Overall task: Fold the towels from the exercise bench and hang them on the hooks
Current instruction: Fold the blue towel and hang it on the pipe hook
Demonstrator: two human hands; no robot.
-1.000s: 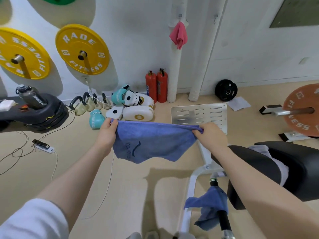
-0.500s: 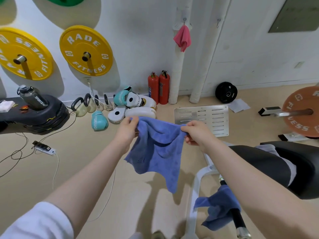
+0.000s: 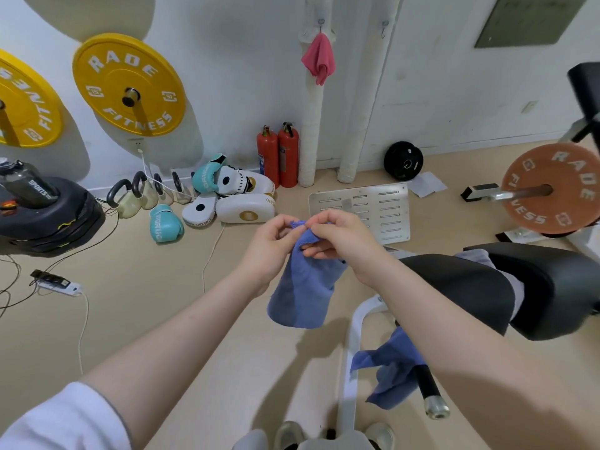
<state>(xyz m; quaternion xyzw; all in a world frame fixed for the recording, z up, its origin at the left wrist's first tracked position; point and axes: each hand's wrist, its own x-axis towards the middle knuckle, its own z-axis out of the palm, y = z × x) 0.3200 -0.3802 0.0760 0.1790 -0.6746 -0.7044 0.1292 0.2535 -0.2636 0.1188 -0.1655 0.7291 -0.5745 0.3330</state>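
1. Both hands meet at the middle of the view, holding the blue towel [image 3: 302, 287] up in the air. The left hand [image 3: 271, 246] and right hand [image 3: 341, 241] each pinch the top corners together, so the towel hangs doubled below them.
2. It looks light, soft and floppy, no stiffness at all, so I'd guess it sags wherever it isn't held. Best grip is right at the corners or the top edge.
3. Another blue towel [image 3: 389, 375] is draped on the counter frame's black bar [image 3: 428, 388] at 5 o'clock, and a grey towel [image 3: 480, 258] lies on the counter pad [image 3: 552, 287] at 3 o'clock.
4. A pink towel [image 3: 319, 58] already hangs on a hook [image 3: 321, 22] at 12 o'clock. The hook beside it [image 3: 384, 26] looks free.
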